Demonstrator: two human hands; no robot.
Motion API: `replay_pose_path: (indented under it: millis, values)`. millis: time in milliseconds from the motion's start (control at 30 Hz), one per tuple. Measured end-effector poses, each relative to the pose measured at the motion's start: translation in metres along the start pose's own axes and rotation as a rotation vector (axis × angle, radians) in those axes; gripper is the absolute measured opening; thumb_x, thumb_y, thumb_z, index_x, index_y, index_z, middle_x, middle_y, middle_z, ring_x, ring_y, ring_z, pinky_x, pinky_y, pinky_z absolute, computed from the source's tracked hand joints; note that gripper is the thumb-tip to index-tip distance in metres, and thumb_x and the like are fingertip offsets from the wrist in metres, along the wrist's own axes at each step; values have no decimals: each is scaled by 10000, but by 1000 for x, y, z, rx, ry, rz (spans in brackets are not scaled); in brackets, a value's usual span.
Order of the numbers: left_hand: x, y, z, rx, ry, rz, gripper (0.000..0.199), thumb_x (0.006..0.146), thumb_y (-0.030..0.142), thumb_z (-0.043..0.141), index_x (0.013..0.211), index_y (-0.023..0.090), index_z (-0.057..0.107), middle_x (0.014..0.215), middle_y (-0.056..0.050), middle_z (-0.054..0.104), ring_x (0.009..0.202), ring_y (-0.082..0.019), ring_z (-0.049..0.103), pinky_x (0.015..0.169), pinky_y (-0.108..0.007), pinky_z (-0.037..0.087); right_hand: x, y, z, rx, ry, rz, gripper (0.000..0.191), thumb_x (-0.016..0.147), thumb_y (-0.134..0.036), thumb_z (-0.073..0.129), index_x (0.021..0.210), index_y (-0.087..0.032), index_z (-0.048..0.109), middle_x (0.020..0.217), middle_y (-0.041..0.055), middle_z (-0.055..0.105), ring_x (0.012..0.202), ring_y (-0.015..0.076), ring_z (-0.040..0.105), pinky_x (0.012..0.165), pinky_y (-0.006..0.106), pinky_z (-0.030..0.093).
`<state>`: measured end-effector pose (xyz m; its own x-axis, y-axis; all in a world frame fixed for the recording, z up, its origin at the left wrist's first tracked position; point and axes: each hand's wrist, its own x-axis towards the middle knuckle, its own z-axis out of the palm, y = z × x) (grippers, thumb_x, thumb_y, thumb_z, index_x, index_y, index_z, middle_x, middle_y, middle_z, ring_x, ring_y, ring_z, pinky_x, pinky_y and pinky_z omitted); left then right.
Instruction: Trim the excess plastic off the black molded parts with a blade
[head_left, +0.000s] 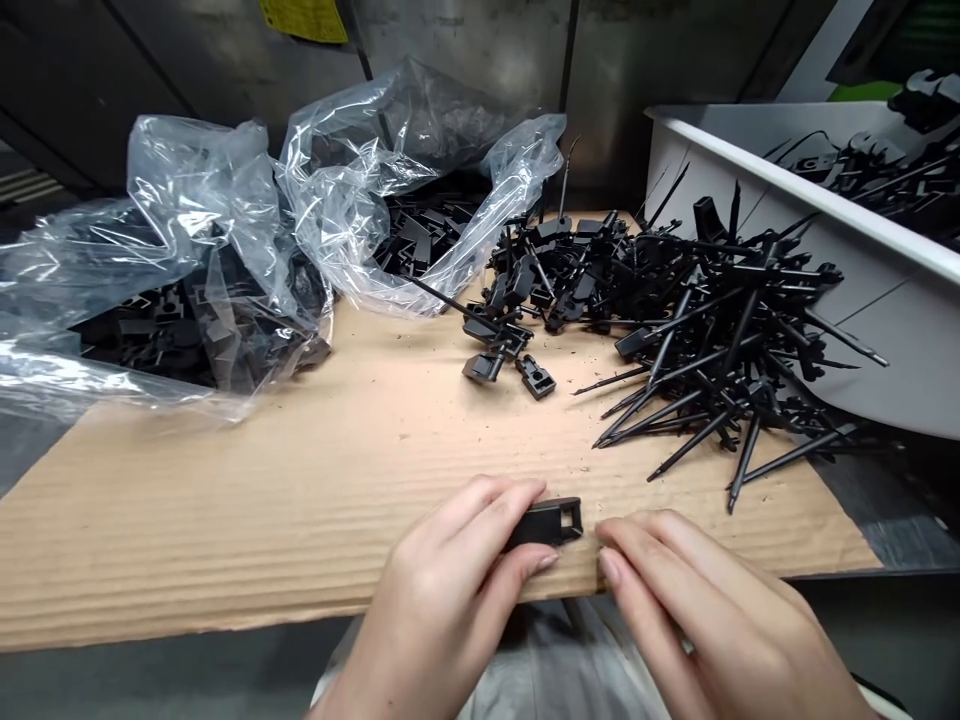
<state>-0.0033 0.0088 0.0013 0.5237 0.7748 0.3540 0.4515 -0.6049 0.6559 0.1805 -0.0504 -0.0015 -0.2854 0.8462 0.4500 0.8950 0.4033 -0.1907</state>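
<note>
My left hand (457, 575) grips a black plastic part (544, 523) between thumb and fingers, just above the front edge of the cardboard. The part is oblong, with a square opening at its right end. Close to that end, my right hand (697, 590) has its thumb and fingertips pressed together, apart from the part. Whatever may be between those fingertips is hidden. Beyond the hands, a small loose black piece (535, 377) lies by a heap of black plastic pieces (585, 265). Long thin black rods (697, 400) stick out of the heap's right side.
Two clear plastic bags (217, 190) (352, 200) with black parts inside stand at the back left. A white bin (780, 240) with more black parts is at the right. A cardboard sheet (247, 510) covers the work surface; a metal panel (480, 40) rises behind.
</note>
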Motion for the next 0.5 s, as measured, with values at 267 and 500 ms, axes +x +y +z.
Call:
replay_pose_path:
  millis: [267,500]
  values:
    - [7,0,-4,-116,-37,15,200,793,7,546,924,112,656,844,-30,640,786,-91,618,731,-78,461,5,2,-3,-141,-39,-74,221,899,-138,386,869,-174,603,740,16,670,629,138,627,501,259,384]
    - [5,0,0,-76,-11,39,228,775,-31,522,919,77,662,864,-59,647,809,-93,620,751,-61,469,17,1,0,-128,-51,-115,150,838,-105,433,857,-162,571,704,15,622,613,148,602,497,255,372]
